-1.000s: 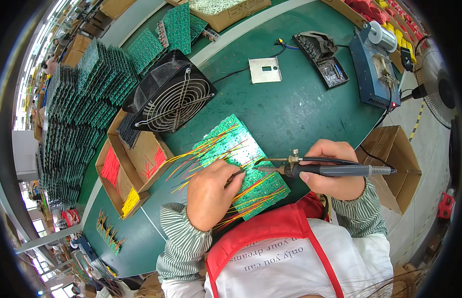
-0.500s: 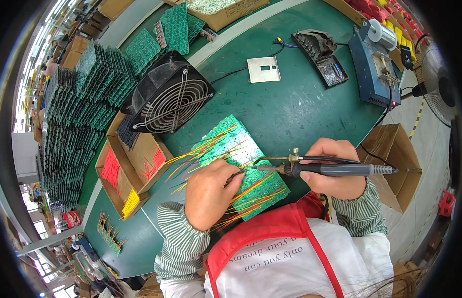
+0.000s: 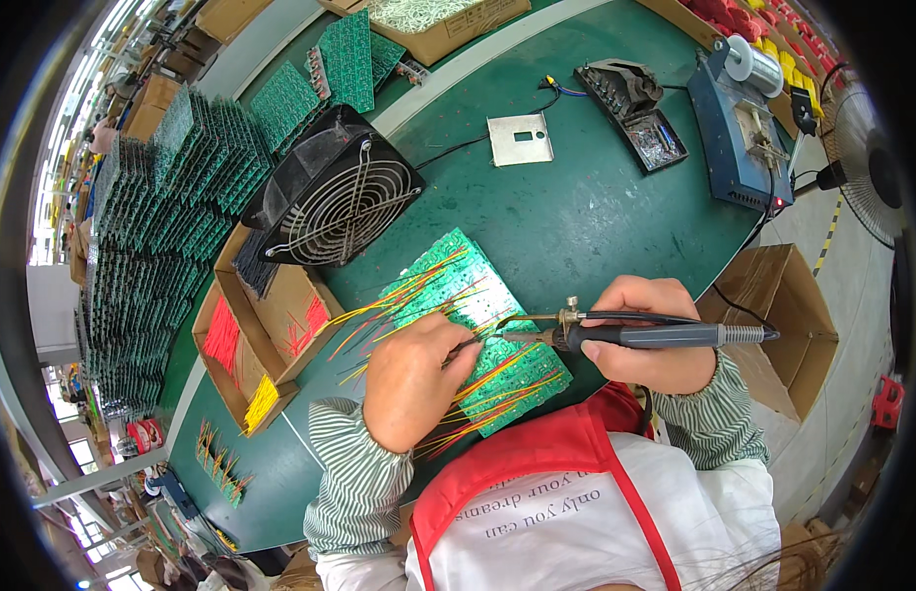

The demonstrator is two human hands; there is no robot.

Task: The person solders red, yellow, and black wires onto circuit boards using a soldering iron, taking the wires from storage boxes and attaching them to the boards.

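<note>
A green circuit board (image 3: 517, 362) lies on the table in front of me, with red, yellow and dark wires (image 3: 507, 399) standing out of it in rows. My left hand (image 3: 414, 377) rests over its left side, thumb and forefinger pinched on a thin dark wire whose end points at the board. My right hand (image 3: 655, 335) is closed round a grey-handled soldering iron (image 3: 665, 336) with a solder feed tube clamped along its top. The iron's tip meets the board's middle, just right of my left fingertips; the exact contact point is too small to make out.
A black fan (image 3: 344, 197) stands beyond the board, beside a cardboard box (image 3: 305, 369) of sorted wires. Stacked circuit boards (image 3: 162, 246) fill the left. Farther back are a metal plate (image 3: 520, 140), a black tray (image 3: 660, 143) and a blue solder feeder (image 3: 739, 148). An open carton (image 3: 788, 325) sits right.
The soldering iron and my right hand have shifted slightly left. My left hand keeps its pinch almost in place.
</note>
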